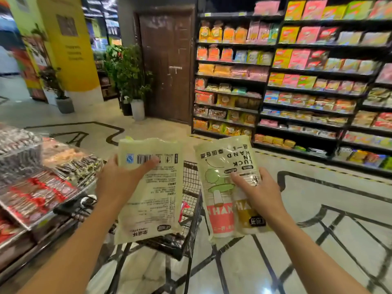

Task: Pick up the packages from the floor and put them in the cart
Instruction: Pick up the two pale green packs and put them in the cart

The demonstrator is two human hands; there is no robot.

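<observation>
My left hand (118, 179) grips a pale green package (152, 198) by its left edge, its back side with a barcode and small print facing me. My right hand (256, 194) holds a second pale green package (222, 187) printed with a mushroom drawing and pink and mustard blocks. Both packages are held up at chest height, upside down. The black wire cart (191, 200) stands just below and between them, mostly hidden behind the left package. A bit of red shows inside the cart.
A low display table (31, 187) with red and dark wrapped snacks stands at my left, touching the cart's side. Tall black shelves (297, 81) full of snack bags line the right. Potted plants (135, 81) and a brown door (169, 60) are ahead.
</observation>
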